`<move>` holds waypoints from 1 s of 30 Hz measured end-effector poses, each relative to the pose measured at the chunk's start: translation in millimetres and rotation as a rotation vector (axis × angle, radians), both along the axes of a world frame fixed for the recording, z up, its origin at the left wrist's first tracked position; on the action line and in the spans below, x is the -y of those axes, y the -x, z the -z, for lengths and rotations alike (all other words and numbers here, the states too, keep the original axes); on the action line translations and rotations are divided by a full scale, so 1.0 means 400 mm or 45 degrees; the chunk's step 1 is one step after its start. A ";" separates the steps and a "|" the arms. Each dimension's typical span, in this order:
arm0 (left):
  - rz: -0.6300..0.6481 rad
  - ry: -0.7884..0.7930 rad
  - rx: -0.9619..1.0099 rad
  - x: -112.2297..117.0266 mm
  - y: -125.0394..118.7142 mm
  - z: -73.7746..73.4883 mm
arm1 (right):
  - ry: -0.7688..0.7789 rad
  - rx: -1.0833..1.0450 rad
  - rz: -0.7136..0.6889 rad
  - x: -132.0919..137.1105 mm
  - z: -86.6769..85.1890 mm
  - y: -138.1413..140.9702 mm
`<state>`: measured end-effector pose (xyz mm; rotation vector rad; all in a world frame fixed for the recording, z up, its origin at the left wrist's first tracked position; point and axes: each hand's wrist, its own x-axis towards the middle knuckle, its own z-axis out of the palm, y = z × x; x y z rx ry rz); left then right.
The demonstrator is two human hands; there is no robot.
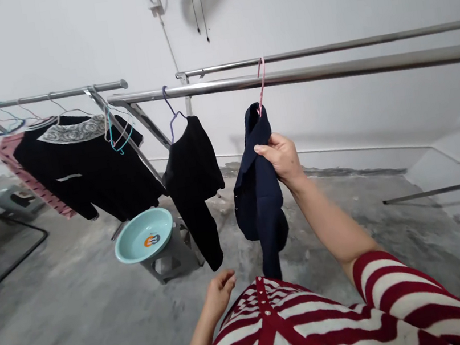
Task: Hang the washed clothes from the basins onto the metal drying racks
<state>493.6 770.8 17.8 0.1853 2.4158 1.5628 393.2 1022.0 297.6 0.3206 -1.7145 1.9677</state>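
A navy blue jacket (265, 190) hangs from a pink hanger (261, 88) hooked over the front metal rail. My right hand (284, 158) is closed on the jacket's upper edge, just below the hanger, with the thumb lying on the near side. Low in front of my body, my left hand (220, 290) hangs with loosely bent fingers and holds nothing. The closest garment to it is a black one (193, 172) on a purple hanger (172, 115), left of the jacket on the same rail.
Black and pink clothes (77, 161) hang on another rack at the left, with bare hangers (120, 134) beside them. Below, a light blue basin (144, 235) rests on a grey stool (174, 261). A second metal rail (324, 49) runs behind, near the white wall.
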 end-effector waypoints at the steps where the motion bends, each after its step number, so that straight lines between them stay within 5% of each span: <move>1: -0.013 -0.006 0.004 0.019 -0.003 0.003 | -0.010 -0.013 0.020 0.013 -0.010 0.028; 5: -0.065 -0.007 0.004 0.075 -0.010 0.018 | -0.052 -0.048 0.104 0.050 -0.034 0.109; 10: -0.126 -0.062 0.057 0.106 -0.011 0.038 | -0.103 0.026 0.227 0.069 -0.010 0.154; 20: 0.011 -0.053 0.116 0.078 0.008 0.038 | -0.221 0.082 0.289 0.037 0.051 0.123; 24: 0.203 -0.053 0.170 0.037 0.027 0.034 | -0.383 0.134 0.475 -0.023 0.187 0.047; 30: 0.476 0.009 0.195 -0.035 0.067 0.028 | -0.570 0.997 0.415 -0.107 0.579 -0.191</move>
